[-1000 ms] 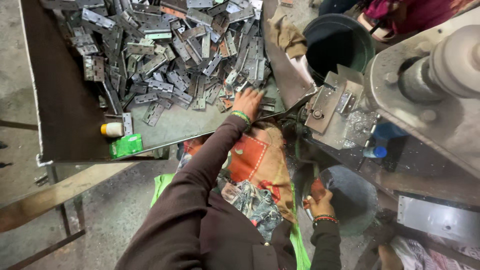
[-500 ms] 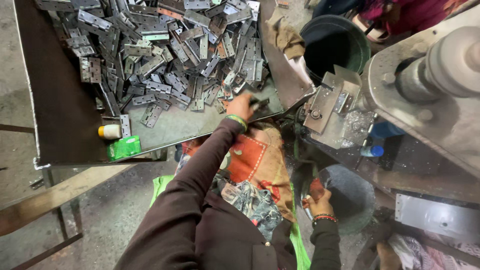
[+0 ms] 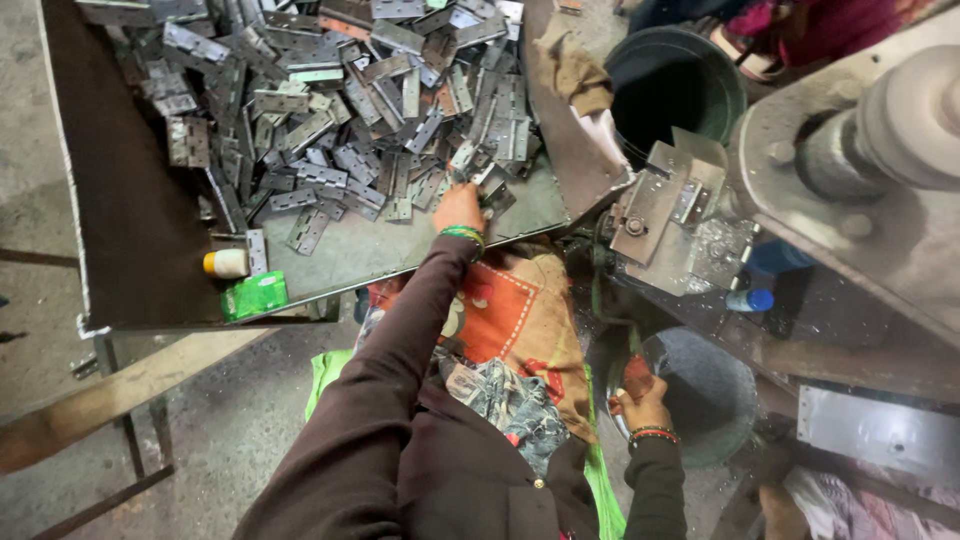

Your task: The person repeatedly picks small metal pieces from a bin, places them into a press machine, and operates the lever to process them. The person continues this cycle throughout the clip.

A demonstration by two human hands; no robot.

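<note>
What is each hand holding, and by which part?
Left hand grips a flat grey metal hinge by its near end, at the pile's edge. Right hand clasps something reddish; which part cannot be told.

Dull grey metal hinges (image 3: 330, 130) — scuffed steel tray (image 3: 130, 210), matt.

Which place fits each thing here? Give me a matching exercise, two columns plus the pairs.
Things:
1. left hand
2. right hand
3. green packet
4. dark bucket

Places:
A. front left corner of the metal tray
B. at the near edge of the hinge pile
C. beyond the tray's right end
D. low, by the grey basin

Pairs: 1-B, 2-D, 3-A, 4-C
</note>
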